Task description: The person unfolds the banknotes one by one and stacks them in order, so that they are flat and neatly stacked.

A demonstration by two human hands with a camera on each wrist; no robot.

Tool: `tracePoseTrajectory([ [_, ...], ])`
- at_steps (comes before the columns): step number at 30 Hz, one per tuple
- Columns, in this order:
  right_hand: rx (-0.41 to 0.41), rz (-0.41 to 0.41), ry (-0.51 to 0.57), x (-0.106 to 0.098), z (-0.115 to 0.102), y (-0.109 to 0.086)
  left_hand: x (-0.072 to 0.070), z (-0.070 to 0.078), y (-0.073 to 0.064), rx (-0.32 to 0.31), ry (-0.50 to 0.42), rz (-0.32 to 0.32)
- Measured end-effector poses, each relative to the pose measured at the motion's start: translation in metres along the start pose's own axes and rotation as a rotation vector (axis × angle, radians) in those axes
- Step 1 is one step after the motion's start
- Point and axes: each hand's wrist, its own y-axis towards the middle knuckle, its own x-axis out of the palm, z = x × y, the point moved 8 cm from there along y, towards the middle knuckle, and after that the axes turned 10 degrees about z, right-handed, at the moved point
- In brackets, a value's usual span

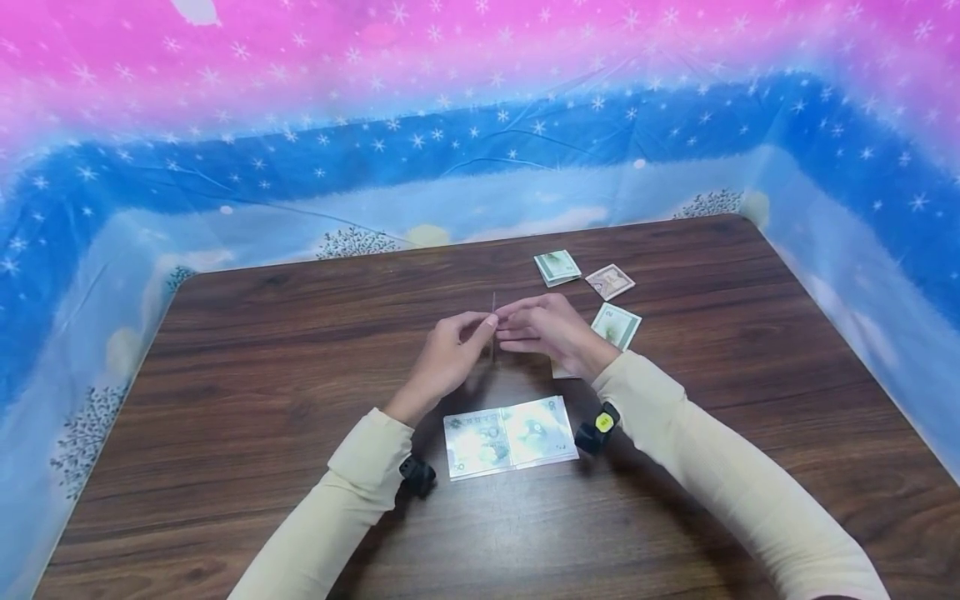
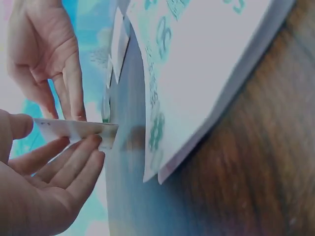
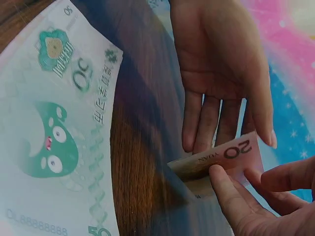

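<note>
My left hand (image 1: pixel 448 354) pinches a folded 20-yuan banknote (image 3: pixel 231 156) between thumb and fingers. The note stands upright, edge-on in the head view. From the other side, my right hand (image 1: pixel 551 329) touches the note's face with its fingertips, the fingers mostly straight. Both hands are raised a little over the table. Closer to me lies a stack of green 50 play notes (image 1: pixel 512 437), with a cartoon face visible in the right wrist view; a crease runs across its middle.
Right of the hands lie a folded green note (image 1: pixel 557 267), a folded brownish note (image 1: pixel 611 282) and another green one (image 1: pixel 621 323). One more, partly hidden, shows under my right hand. The dark wooden table (image 1: pixel 262 400) is bordered by a snowflake-patterned cloth (image 1: pixel 420 137).
</note>
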Motion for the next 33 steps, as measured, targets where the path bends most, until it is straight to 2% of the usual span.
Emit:
tracePoseTrajectory([
  [5, -0.077, -0.035, -0.02, 0.006, -0.004, -0.011, -0.005, -0.009, -0.002, -0.142, -0.234, 0.054],
  [7, -0.108, -0.048, -0.027, 0.008, -0.005, -0.016, -0.007, -0.013, -0.004, -0.196, -0.275, 0.064],
  [11, -0.141, -0.067, -0.044, 0.01, -0.004, -0.025, -0.008, -0.019, -0.01, -0.264, -0.373, 0.037],
  [15, -0.138, -0.102, -0.038, 0.012, -0.001, -0.034, -0.009, -0.021, -0.018, -0.301, -0.449, -0.007],
  [22, -0.112, -0.123, 0.012, 0.014, 0.001, -0.045, -0.011, -0.022, -0.029, -0.352, -0.494, -0.041],
  [26, -0.112, -0.094, 0.005, 0.012, 0.003, -0.048, -0.013, -0.018, -0.035, -0.33, -0.472, -0.043],
  [29, -0.143, -0.066, -0.051, 0.01, 0.004, -0.049, -0.014, -0.014, -0.038, -0.299, -0.437, -0.039],
  [33, -0.158, -0.04, -0.099, 0.007, 0.004, -0.051, -0.015, -0.014, -0.041, -0.3, -0.409, -0.032],
])
